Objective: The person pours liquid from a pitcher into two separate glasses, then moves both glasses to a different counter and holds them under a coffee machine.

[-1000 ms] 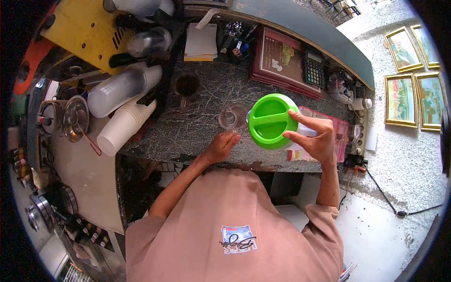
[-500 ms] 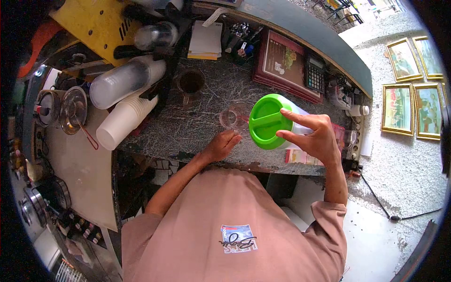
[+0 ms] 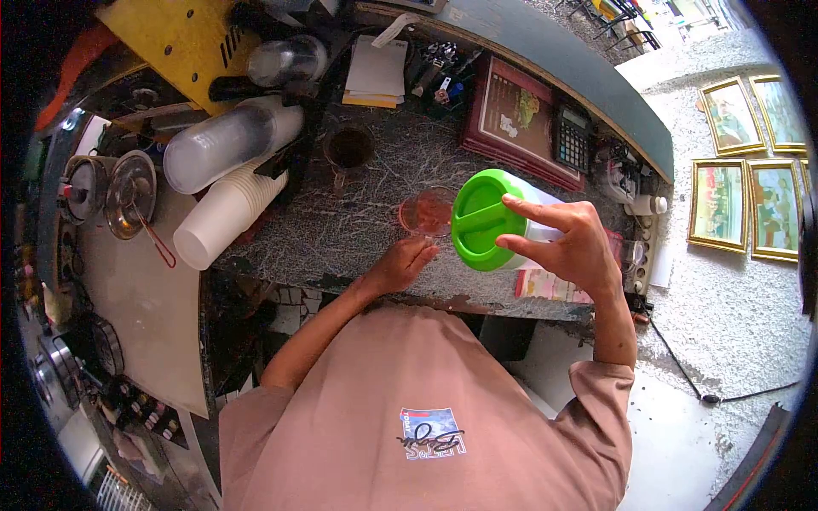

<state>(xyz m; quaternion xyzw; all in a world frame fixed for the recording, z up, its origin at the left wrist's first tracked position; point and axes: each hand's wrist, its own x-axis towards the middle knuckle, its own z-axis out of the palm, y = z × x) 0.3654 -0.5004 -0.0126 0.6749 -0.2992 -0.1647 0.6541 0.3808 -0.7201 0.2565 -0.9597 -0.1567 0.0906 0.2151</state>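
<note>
My right hand (image 3: 567,243) is wrapped round a white pitcher with a green lid (image 3: 486,220), tilted toward a clear glass cup (image 3: 426,213). Reddish liquid shows inside the cup, at the pitcher's left edge. My left hand (image 3: 405,266) is closed at the near side of the cup, seemingly on its handle, which the fingers mostly hide. The cup rests on the dark, scratched counter (image 3: 298,230). Further back stands a second glass mug (image 3: 349,146) with dark contents.
Stacked white paper cups (image 3: 226,217) and clear plastic cups (image 3: 221,149) lie at the left. Dark red menus (image 3: 520,119), a calculator (image 3: 573,136) and a notepad (image 3: 377,72) line the back. A pink printed packet (image 3: 550,287) lies beneath my right hand.
Reddish liquid now covers more of the glass cup's inside than before. The pitcher stays tilted and both hands keep nearly the same places; the view has shifted slightly.
</note>
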